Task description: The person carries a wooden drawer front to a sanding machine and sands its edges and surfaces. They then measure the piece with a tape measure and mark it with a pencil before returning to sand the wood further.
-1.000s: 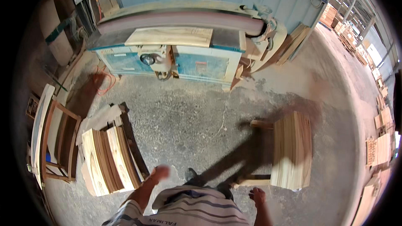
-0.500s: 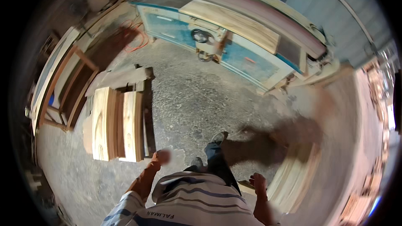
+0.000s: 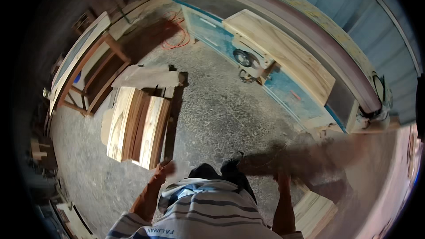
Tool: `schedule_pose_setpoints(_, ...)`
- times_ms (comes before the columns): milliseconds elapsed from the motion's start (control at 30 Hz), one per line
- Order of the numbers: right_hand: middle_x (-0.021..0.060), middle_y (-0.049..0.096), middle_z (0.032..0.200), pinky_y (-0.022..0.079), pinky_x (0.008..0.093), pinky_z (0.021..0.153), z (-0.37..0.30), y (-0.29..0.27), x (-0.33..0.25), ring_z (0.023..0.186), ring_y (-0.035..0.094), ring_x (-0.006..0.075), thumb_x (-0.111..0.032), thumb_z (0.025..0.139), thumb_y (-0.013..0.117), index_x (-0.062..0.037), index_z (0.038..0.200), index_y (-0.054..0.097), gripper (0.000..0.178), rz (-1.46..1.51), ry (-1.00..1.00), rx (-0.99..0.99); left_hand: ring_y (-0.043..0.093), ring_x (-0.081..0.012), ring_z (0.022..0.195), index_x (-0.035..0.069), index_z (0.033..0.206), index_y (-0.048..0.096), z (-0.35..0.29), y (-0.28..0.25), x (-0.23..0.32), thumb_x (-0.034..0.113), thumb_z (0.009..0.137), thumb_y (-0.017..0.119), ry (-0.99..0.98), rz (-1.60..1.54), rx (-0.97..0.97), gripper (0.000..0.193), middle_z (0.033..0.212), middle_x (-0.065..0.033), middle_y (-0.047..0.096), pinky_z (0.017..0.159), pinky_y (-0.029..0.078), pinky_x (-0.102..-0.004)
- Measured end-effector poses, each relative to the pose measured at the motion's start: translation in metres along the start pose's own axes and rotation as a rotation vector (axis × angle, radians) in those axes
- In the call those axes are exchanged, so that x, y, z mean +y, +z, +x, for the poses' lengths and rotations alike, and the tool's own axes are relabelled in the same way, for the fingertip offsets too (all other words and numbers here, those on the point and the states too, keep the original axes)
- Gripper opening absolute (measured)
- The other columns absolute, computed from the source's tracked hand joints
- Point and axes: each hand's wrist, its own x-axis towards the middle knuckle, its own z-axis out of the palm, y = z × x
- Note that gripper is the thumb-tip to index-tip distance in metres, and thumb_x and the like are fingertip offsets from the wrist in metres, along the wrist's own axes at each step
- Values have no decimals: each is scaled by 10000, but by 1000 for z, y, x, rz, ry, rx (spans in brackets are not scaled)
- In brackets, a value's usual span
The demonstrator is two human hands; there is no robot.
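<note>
My left hand (image 3: 165, 169) hangs low beside the near end of two stacks of wooden boards; its fingers are smeared by motion. The pale left stack (image 3: 122, 124) and the right stack (image 3: 153, 130) lie side by side on a low support, with a narrow gap between them. Whether the hand touches the right stack I cannot tell. On the other side of my body, my right hand (image 3: 282, 178) is lowered in shadow with its fingers mostly hidden. Nearest to it is another pile of pale boards (image 3: 313, 214) at the lower right. Neither hand shows anything held.
A long blue-sided machine (image 3: 210, 30) with a black handwheel (image 3: 242, 57) runs along the far right, carrying a wide wooden panel (image 3: 283, 46). A wooden frame (image 3: 90, 82) stands at the left. An orange hose (image 3: 177, 35) lies coiled on the rough concrete floor (image 3: 217, 110).
The view has swung left, so the machine and board stacks appear farther right. My right hand has gone from light into shadow. My left hand stays low near the stacks.
</note>
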Motion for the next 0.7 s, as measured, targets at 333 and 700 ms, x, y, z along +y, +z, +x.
schedule_pose_setpoints(333,51,583,718,448,274,544,67,-6,-108,608,543,139,-253,883,524,-31,903,591,232,362,-54,310,566,-212,798,82,853,631,147,-42,30,257,814,557,-9,940,-103,193,820,-76,592,735,436,-378)
schedule_pose_setpoints(700,66,608,953,494,313,711,64,4,-188,826,593,180,-303,860,582,-31,1097,575,361,589,-87,704,499,-78,603,135,720,526,399,99,287,412,851,557,-54,354,-2,308,643,26,500,533,414,-248)
